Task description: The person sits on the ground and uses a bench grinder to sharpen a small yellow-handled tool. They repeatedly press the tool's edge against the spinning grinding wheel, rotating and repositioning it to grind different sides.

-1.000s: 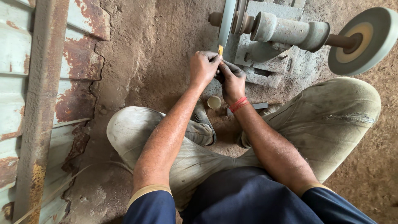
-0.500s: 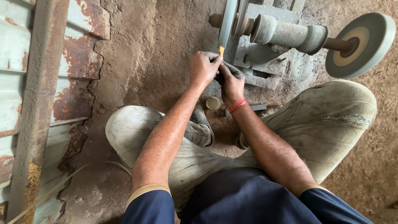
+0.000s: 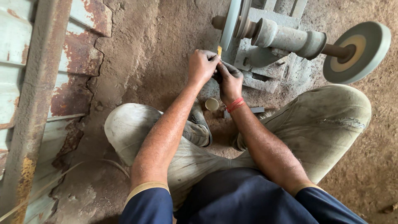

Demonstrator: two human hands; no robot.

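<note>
Far left: rusty corrugated metal wall w/ a flaking upright post, dirt floor beside it. Person sits cross-legged in dusty pale trousers. Left hand closed, fingertips pinching a small yellow-orange piece, held right at the rim of the thin grey grinding wheel. Right hand, red band at wrist, also closed, fingers bunched vs. the left, steadying the same piece. Piece looks tiny, light, stiff, prob. slippery — best pinched low, well off the tip. Below hands: small round tan cap on floor. Right: grey spindle block, then thick round grey stone disc.
</note>
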